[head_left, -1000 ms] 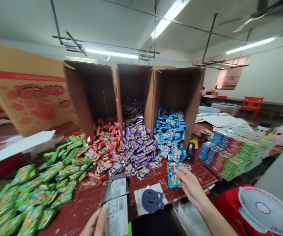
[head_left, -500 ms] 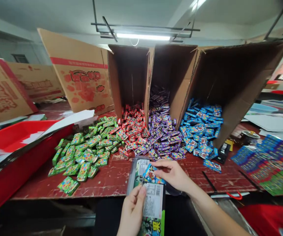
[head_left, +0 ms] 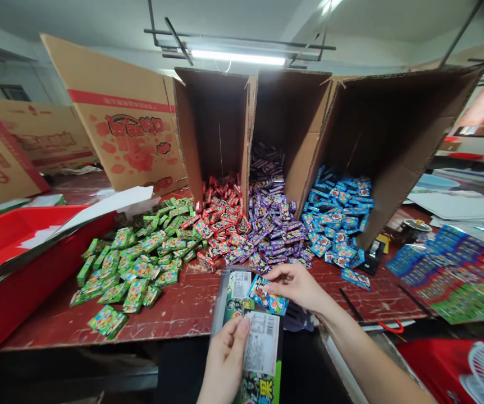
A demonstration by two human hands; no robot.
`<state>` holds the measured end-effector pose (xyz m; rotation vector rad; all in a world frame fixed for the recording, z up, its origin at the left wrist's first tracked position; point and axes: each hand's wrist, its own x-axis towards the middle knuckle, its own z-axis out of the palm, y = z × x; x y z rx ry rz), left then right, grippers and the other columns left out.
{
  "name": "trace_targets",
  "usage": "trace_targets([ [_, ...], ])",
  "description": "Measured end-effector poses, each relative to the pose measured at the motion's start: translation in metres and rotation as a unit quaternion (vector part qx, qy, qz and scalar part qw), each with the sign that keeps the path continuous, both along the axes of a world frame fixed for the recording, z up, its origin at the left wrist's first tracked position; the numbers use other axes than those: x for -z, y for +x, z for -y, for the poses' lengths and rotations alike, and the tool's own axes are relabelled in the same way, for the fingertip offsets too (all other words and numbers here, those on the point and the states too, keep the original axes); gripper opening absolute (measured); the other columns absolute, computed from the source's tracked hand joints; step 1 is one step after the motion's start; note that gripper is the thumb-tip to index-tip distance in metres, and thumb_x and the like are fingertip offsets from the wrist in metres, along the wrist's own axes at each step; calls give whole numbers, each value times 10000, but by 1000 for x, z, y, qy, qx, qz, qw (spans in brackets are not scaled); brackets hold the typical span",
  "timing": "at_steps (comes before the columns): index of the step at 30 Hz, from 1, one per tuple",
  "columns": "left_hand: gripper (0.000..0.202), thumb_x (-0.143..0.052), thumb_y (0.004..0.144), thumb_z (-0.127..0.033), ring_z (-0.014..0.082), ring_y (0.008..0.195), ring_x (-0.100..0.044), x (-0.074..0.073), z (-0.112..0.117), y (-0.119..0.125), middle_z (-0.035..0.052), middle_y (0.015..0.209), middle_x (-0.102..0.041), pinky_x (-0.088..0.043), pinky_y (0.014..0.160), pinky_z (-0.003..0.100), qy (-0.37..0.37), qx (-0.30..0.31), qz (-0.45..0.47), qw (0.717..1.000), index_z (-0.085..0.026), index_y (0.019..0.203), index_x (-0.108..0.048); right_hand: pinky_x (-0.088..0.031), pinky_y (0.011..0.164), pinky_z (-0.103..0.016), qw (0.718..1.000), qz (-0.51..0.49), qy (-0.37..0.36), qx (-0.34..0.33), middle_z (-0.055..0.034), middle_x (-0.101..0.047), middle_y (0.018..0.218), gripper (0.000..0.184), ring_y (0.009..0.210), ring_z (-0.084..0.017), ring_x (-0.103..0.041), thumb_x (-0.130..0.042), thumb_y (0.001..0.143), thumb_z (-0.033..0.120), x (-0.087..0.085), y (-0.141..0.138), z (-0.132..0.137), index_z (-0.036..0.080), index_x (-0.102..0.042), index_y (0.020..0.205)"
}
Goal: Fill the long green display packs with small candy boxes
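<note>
Tabletop (head_left: 195, 306); blue packet (head_left: 268, 298) lengthwise down-right

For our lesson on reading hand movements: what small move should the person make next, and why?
Probably ease the blue packet down into the printed bag: the right hand holds it by the bag's upper edge, while the left hand grips the bag.

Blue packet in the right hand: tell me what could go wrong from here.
The blue packet might slip, as the right hand seems to hold it only by the fingers near one edge.
The nearest green packet lies close to the front edge of the table and could be knocked off.
</note>
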<state>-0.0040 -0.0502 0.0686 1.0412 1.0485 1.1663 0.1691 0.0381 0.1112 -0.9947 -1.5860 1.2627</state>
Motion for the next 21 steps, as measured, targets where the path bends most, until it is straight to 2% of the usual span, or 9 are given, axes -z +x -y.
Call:
trace_targets([
  [5, 403, -518, 805, -513, 178, 629, -540, 1, 0, 2, 28, 701, -661, -442, 613, 257, 21, -14, -37, 999, -146, 836, -682, -396, 492, -227, 999, 47, 17, 8, -8, -618, 629, 244, 525, -110, -521, -765, 603, 328, -4, 0, 8, 135, -694, 733],
  [11, 422, -481, 821, -521, 216, 736, -577, 5, -1, 2, 38, 752, -671, -449, 662, 266, 45, -33, -78, 995, -150, 858, -680, -382, 495, -241, 997, 78, 2, -23, -17, -596, 618, 294, 518, -121, -507, -752, 621, 367, -8, -5, 8, 129, -689, 780],
  [13, 417, -489, 818, -519, 215, 742, -588, 5, -2, 0, 44, 797, -686, -456, 661, 264, 46, -28, -71, 996, -152, 880, -677, -427, 573, -271, 994, 83, 42, -57, -31, -605, 685, 248, 603, -146, -546, -732, 658, 361, -5, -7, 8, 144, -695, 773],
  [16, 440, -510, 796, -541, 227, 769, -614, 7, -3, -4, 58, 865, -706, -480, 700, 284, 43, -29, -50, 997, -155, 934, -670, -432, 796, -337, 985, 83, 120, -94, -71, -595, 932, 169, 851, -190, -569, -714, 700, 335, 2, -10, 12, 171, -718, 741],
  [18, 462, -543, 760, -565, 248, 794, -633, 13, -3, -8, 66, 879, -717, -493, 734, 308, 34, -58, -54, 996, -161, 939, -677, -419, 846, -350, 986, 71, 123, -92, -82, -570, 1026, 179, 922, -203, -561, -737, 681, 346, 9, -14, 19, 175, -722, 732],
  [21, 441, -602, 690, -587, 287, 858, -648, 29, -5, -17, 62, 855, -735, -509, 772, 329, 27, -152, -95, 983, -190, 847, -713, -442, 822, -344, 990, 46, 96, -98, -85, -595, 1004, 243, 909, -216, -583, -789, 604, 380, 24, -23, 27, 165, -707, 682],
])
